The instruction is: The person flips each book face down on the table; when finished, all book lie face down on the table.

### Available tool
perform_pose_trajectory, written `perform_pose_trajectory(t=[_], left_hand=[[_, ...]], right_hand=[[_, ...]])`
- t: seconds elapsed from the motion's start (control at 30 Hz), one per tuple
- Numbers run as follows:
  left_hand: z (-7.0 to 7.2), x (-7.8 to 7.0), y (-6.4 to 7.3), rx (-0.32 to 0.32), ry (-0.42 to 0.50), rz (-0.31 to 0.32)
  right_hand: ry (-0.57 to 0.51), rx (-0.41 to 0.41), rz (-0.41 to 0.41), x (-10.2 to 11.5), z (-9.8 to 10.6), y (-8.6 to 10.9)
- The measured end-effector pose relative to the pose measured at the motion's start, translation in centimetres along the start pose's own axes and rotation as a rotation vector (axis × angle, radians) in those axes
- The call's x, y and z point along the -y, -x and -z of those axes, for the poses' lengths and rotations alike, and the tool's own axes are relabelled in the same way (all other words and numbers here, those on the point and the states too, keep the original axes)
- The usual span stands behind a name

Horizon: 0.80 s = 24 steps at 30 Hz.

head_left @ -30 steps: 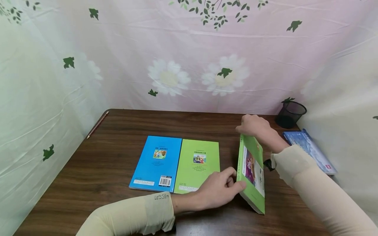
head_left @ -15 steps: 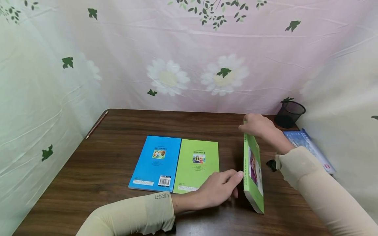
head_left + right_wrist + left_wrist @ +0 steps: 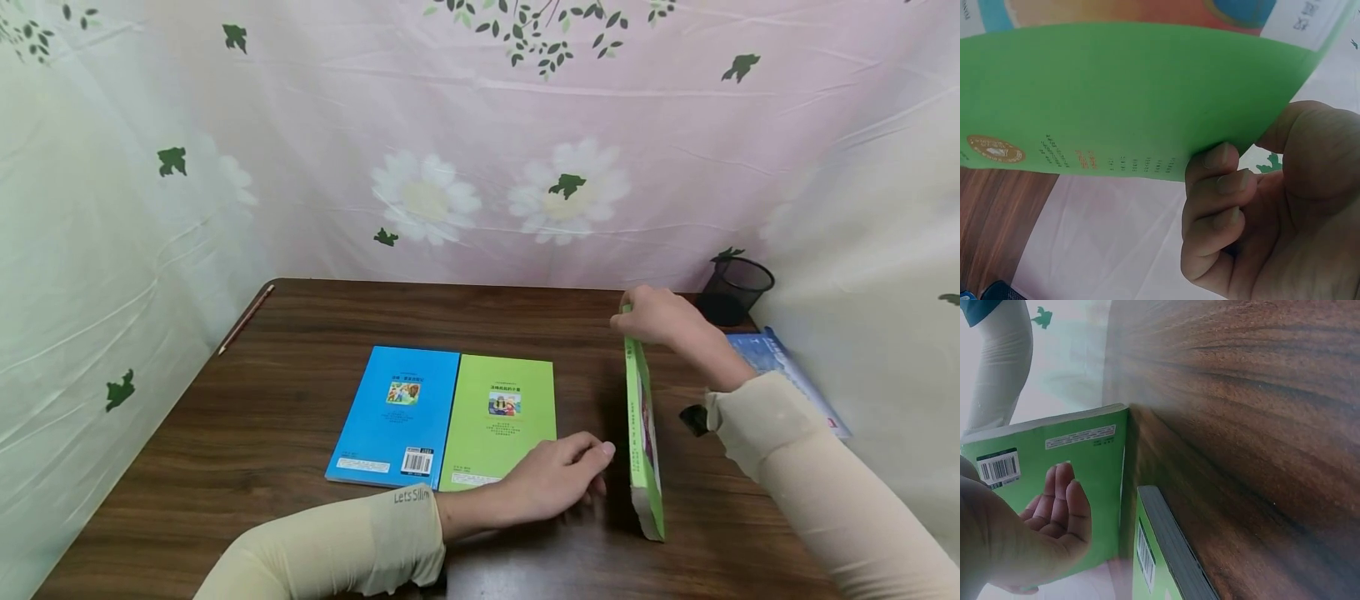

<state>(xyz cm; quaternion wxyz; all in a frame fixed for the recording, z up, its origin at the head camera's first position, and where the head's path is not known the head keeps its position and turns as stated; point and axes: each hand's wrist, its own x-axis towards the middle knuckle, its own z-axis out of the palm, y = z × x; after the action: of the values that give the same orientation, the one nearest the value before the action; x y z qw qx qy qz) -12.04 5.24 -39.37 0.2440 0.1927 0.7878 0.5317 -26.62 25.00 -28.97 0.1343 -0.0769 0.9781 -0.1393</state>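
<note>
A thick green book (image 3: 641, 433) stands upright on edge on the table, its spine toward the head camera. My right hand (image 3: 663, 321) pinches its far upper corner between thumb and fingers; the right wrist view shows the fingertips (image 3: 1216, 156) on the cover. Left of the book, my left hand (image 3: 551, 479) rests with loosely curled fingers, a small gap from the spine. Its back cover with a barcode faces that hand in the left wrist view. A second green book (image 3: 517, 387) lies flat beside a blue book (image 3: 401, 417), both back cover up; my left hand overlaps the green one's near corner.
At the back right stands a black mesh pen cup (image 3: 738, 287). Another blue book (image 3: 783, 367) lies at the right edge, partly behind my right arm. A pencil (image 3: 246, 321) lies along the table's left edge. Floral curtains (image 3: 480, 167) close off the back and sides.
The held green book has tilted from leaning to nearly upright, its upper edge moving right with my right hand. My left hand has let go of its spine and drawn slightly away.
</note>
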Motion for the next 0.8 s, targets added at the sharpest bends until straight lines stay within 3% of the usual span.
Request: perform_pose_trajectory(t=[0.4, 0.8], left_hand=[[0.0, 0.8, -0.5, -0.023, 0.031, 0.050], [0.0, 1.3, -0.7, -0.003, 0.096, 0.091]], right_hand=[[-0.002, 0.014, 0.032, -0.4, 0.7, 0.1], [-0.043, 0.020, 0.079, -1.8, 1.2, 0.2]])
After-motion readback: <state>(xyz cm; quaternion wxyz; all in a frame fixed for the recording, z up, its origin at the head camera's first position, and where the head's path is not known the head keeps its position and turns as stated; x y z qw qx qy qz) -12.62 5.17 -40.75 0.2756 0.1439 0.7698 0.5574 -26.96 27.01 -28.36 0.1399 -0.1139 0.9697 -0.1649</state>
